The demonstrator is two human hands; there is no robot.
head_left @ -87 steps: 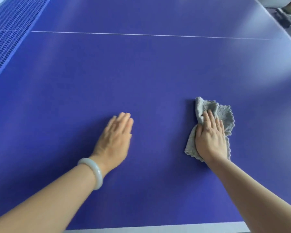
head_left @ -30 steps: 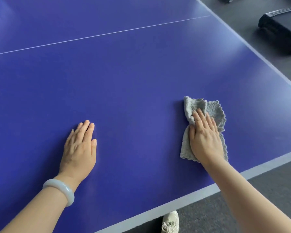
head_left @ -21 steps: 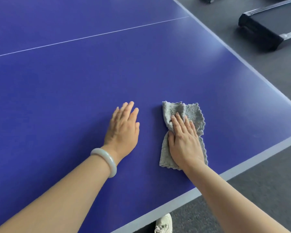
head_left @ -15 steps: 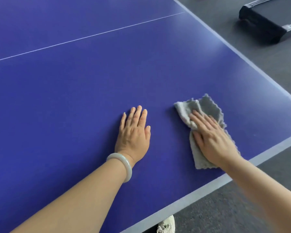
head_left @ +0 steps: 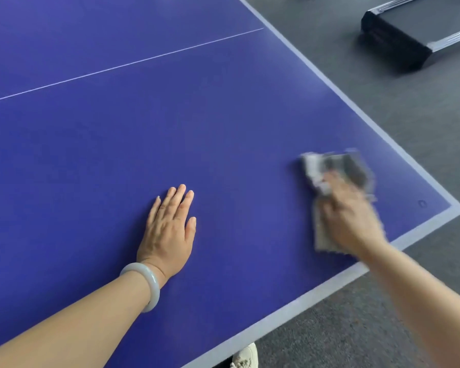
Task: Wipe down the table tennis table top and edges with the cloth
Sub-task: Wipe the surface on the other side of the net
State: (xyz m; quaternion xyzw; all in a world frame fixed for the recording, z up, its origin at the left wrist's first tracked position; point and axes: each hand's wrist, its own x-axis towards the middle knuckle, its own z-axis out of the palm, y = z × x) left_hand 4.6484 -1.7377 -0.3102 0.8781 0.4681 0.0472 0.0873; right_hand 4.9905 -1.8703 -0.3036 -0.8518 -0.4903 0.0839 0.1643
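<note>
The blue table tennis table (head_left: 223,123) fills most of the view, its pale border forming a corner at the right. A grey cloth (head_left: 340,168) lies on the top near that corner, blurred by motion. My right hand (head_left: 351,219) presses flat on the cloth with the fingers spread over it. My left hand (head_left: 170,229) rests palm down on the bare blue surface to the left, fingers straight, a pale bangle on its wrist.
A thin white centre line (head_left: 122,66) crosses the table top. Grey carpet (head_left: 422,123) lies beyond the right and near edges. A dark low platform (head_left: 409,35) stands on the floor at the upper right. A pale shoe (head_left: 246,358) shows under the near edge.
My right hand has slid the cloth to the right, toward the table's corner. My left hand stays flat on the surface. The view has shifted so the corner is visible.
</note>
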